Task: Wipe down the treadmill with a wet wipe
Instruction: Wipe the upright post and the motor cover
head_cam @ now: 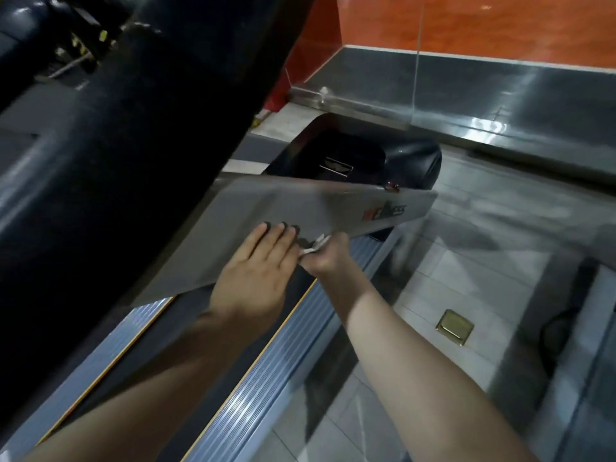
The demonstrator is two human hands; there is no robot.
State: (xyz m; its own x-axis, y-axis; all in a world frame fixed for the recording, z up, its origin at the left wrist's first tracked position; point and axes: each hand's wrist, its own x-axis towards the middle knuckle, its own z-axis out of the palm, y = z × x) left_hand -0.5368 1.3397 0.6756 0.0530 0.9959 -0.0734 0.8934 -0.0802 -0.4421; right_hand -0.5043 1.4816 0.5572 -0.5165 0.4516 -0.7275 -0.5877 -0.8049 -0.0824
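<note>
A grey upright (266, 215) of the treadmill slanted across the middle, from lower left up to the right. Near its far right end it bore a logo (386, 213): a small red mark, then dark letters too blurred to read, perhaps ending in "ss".

The left hand (263, 261) lay flat on the upright's lower edge, fingers straight and close together, tips pressed on the grey face. Just right of it, touching, the right hand (328, 256) gripped a white wipe (313, 245), fingers curled round it; only a crumpled bit of wipe showed between the 2 hands, at the upright's lower edge. The rest of it was hidden in the fist.

A broad black part (133, 128) of the treadmill filled the left and top left, cutting off whatever lay behind it; its shape could not be made out. Beyond the upright sat the black motor hood (410, 158), with a small silver badge (336, 168) too blurred to read. Below the hands ran the dark belt (186, 351), edged by 2 ribbed silver side rails (266, 358) with thin orange lines.

To the right lay a grey tiled floor (433, 278) with a brass floor plate (455, 323) set in it. At the far side stood an orange wall (483, 25) above a shiny grey skirting (500, 95). A dark rounded thing (556, 338) at the right edge was cut off and unclear. Dim gear at the top left was too dark to tell.
</note>
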